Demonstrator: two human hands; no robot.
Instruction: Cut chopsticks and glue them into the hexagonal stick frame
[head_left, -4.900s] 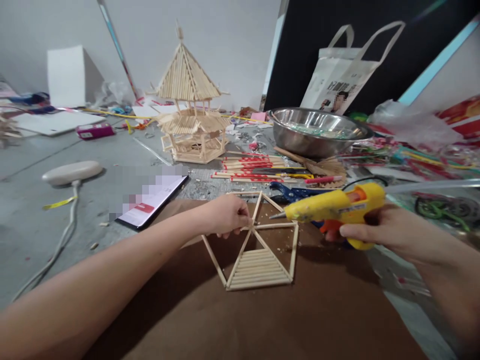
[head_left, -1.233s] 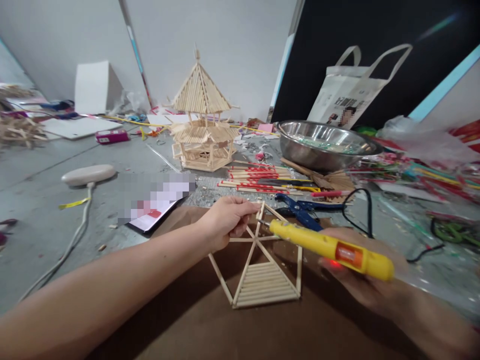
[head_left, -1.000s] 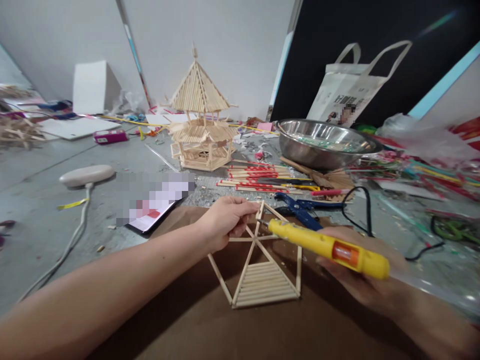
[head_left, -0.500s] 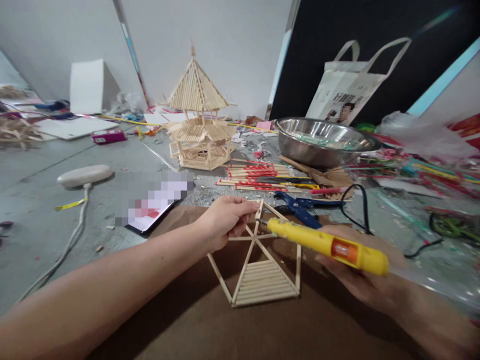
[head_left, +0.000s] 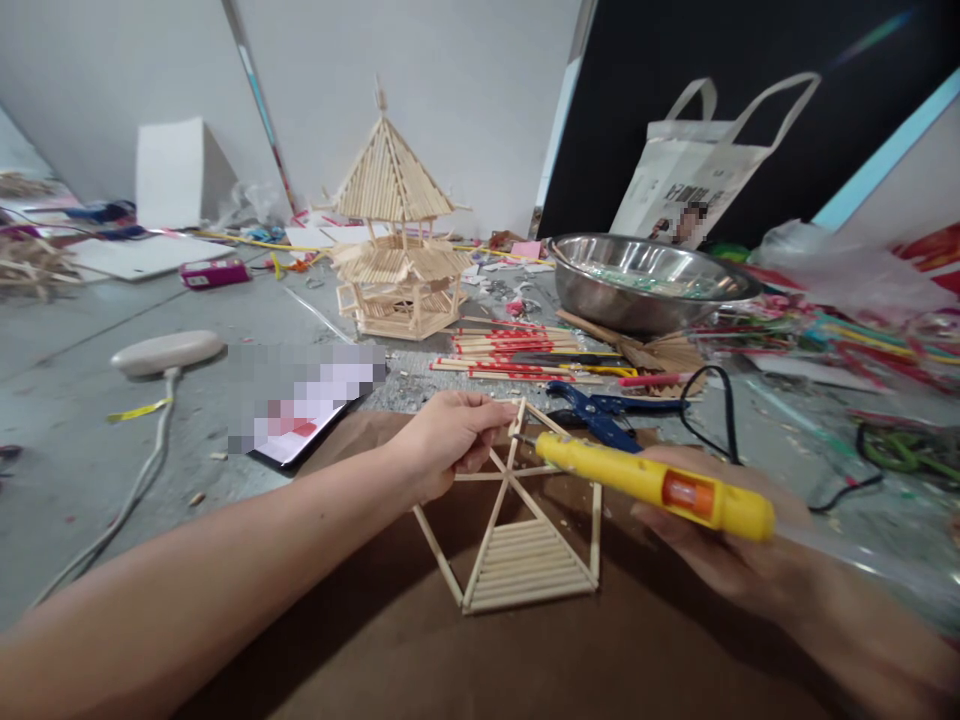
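A flat hexagon frame of thin wooden sticks [head_left: 517, 545] lies on brown cardboard [head_left: 480, 650]; one of its wedges is filled with parallel sticks. My left hand [head_left: 450, 440] pinches a short stick at the frame's far edge, fingers closed on it. My right hand [head_left: 720, 545] grips a yellow hot glue gun [head_left: 652, 485], whose metal nozzle points left and almost touches the stick near my left fingertips.
A finished stick pagoda [head_left: 394, 250] stands behind. Red-banded chopsticks [head_left: 517, 355], blue pliers [head_left: 600, 415], a steel bowl [head_left: 645, 280], a tote bag [head_left: 697, 180], a phone [head_left: 300, 410], a white oval device with cable [head_left: 165, 352] and coloured clutter lie around.
Since the oldest frame my right hand has tilted the glue gun and brought its nozzle left to the stick in my left fingers. Over the last second both hands have hardly moved.
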